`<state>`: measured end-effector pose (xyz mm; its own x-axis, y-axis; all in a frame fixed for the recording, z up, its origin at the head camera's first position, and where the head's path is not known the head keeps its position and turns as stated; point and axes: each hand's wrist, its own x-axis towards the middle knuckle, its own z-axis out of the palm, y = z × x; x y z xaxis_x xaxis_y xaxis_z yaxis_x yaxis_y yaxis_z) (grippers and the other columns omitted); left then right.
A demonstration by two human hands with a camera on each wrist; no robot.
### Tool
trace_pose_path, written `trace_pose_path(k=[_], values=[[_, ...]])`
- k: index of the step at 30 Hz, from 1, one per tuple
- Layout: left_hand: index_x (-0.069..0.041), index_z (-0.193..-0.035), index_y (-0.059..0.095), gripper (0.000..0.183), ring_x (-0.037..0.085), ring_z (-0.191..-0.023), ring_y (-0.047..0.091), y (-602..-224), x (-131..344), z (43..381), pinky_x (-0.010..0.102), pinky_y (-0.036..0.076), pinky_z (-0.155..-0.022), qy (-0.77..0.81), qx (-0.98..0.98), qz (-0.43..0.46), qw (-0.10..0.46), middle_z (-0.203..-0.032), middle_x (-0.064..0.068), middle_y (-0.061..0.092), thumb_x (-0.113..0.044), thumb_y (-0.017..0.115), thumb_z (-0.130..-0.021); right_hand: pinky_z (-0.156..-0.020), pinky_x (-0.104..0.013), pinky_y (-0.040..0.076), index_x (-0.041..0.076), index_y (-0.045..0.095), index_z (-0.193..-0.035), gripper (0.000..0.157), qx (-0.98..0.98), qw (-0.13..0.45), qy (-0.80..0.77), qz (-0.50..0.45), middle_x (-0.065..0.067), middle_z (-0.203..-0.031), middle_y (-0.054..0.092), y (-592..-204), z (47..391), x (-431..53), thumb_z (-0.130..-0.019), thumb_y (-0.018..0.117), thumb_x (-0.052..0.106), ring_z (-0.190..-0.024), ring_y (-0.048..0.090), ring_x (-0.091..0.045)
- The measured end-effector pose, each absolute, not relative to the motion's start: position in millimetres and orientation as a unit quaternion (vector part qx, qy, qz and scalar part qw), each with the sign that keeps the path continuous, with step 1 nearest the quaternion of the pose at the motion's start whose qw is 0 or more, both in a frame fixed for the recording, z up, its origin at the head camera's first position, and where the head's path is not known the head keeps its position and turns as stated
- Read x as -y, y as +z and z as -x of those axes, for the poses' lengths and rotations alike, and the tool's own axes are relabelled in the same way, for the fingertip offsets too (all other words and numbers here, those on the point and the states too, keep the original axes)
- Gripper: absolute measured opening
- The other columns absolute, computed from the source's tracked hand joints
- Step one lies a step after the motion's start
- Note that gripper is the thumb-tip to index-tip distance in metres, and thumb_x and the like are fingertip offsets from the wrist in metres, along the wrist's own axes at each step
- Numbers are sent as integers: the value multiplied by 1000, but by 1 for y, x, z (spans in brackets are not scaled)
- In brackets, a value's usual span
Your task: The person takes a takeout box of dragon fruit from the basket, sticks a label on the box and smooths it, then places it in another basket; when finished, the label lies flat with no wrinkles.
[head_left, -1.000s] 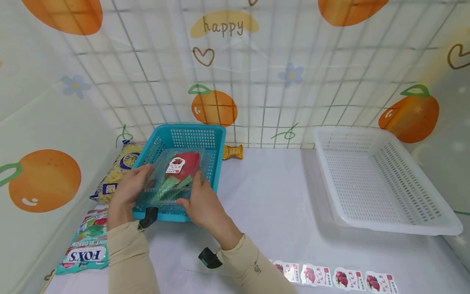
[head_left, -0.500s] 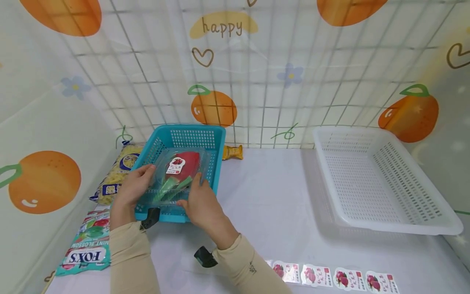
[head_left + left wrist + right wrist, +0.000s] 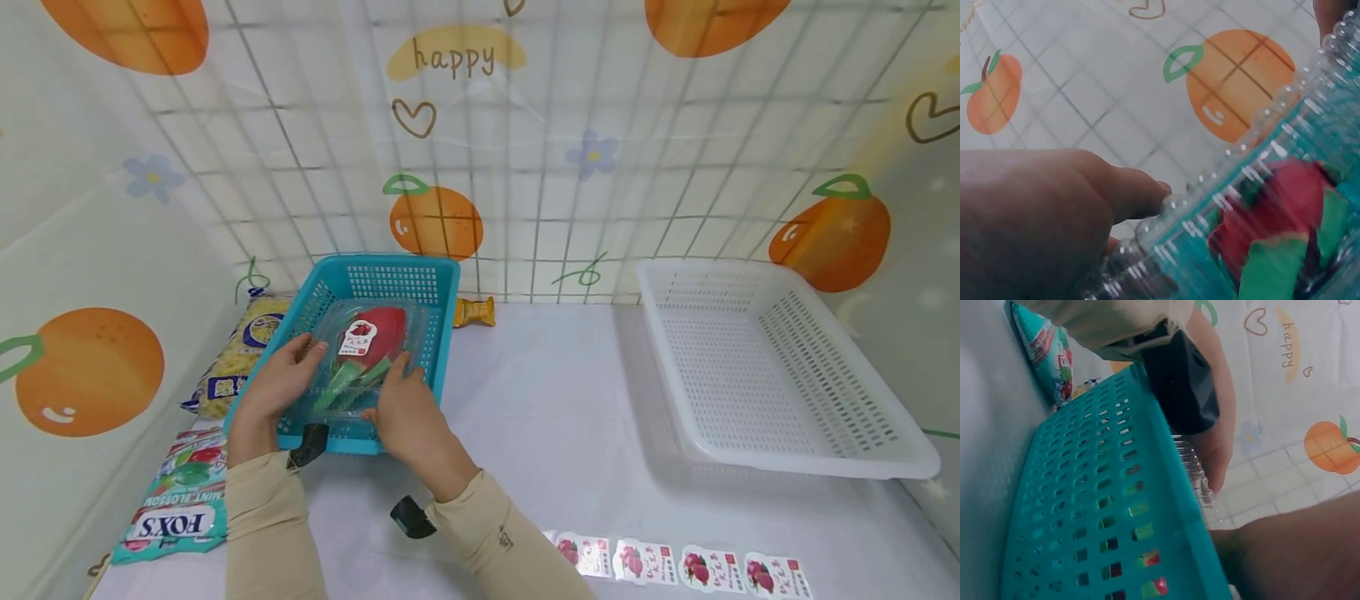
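Note:
In the head view, a clear plastic clamshell box point(image 3: 347, 379) sits inside the rim of the blue basket point(image 3: 447, 333). Through its lid show a red dragon fruit point(image 3: 386, 340) with green leafy tips and a white fruit label point(image 3: 357, 337). My left hand point(image 3: 277, 383) grips the box's left side, some fingers past its edge. From the front right, my right hand point(image 3: 411, 415) holds the other side with its thumb at the near edge. The left wrist view has the left hand point(image 3: 1054, 219) against the ridged box rim. Whether the box touches the basket floor is hidden.
Left of the basket lie a yellow pasta bag point(image 3: 238, 354) and a teal candy bag point(image 3: 178, 508). Behind its right side is a small orange packet point(image 3: 475, 312). A white basket point(image 3: 810, 465) stands at right. Several fruit stickers point(image 3: 645, 562) line the front.
The box has shifted slightly away from me and settled a little lower in the basket. My left hand has moved right with it; both hands keep their hold.

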<state>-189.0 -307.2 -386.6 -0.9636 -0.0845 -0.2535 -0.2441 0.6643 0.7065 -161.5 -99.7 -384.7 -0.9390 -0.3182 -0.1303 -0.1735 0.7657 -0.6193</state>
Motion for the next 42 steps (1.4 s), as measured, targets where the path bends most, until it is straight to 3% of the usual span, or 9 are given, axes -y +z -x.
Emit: trace_pose_path(k=[8, 18, 27, 34, 42], values=[[-2, -163, -2, 84, 54, -152, 12, -388, 306, 190, 71, 21, -118, 380, -914, 96, 105, -168, 30, 6, -52, 37, -108, -91, -44, 60, -6, 24, -158, 100, -949, 107, -273, 114, -30, -151, 48, -389, 163, 111, -88, 78, 41, -127, 61, -39], [1, -162, -1, 92, 57, -150, 15, -388, 308, 190, 72, 22, -116, 347, -929, 79, 98, -167, 32, 9, -55, 45, -105, -90, -42, 60, -8, 23, -158, 101, -954, 108, -256, 117, -30, -149, 50, -387, 165, 113, -88, 78, 40, -120, 67, -38], [1, -162, -1, 93, 59, -149, 16, -392, 308, 193, 74, 23, -115, 331, -936, 73, 97, -166, 33, 10, -56, 45, -105, -75, -37, 63, -7, 24, -158, 102, -955, 121, -248, 112, -29, -147, 53, -386, 167, 114, -86, 80, 39, -87, 78, -31], [2, -162, -4, 93, 60, -149, 15, -392, 308, 194, 73, 22, -116, 313, -941, 77, 103, -165, 35, 9, -56, 43, -105, -75, -37, 64, -7, 23, -158, 103, -954, 124, -245, 116, -29, -146, 53, -385, 169, 114, -86, 80, 38, -89, 77, -31], [2, -161, -6, 91, 60, -149, 14, -397, 307, 195, 71, 21, -118, 305, -943, 85, 105, -165, 35, 7, -53, 42, -106, -62, -31, 63, -8, 21, -158, 101, -957, 124, -225, 134, -30, -144, 55, -387, 172, 116, -88, 78, 37, -65, 74, -24]])
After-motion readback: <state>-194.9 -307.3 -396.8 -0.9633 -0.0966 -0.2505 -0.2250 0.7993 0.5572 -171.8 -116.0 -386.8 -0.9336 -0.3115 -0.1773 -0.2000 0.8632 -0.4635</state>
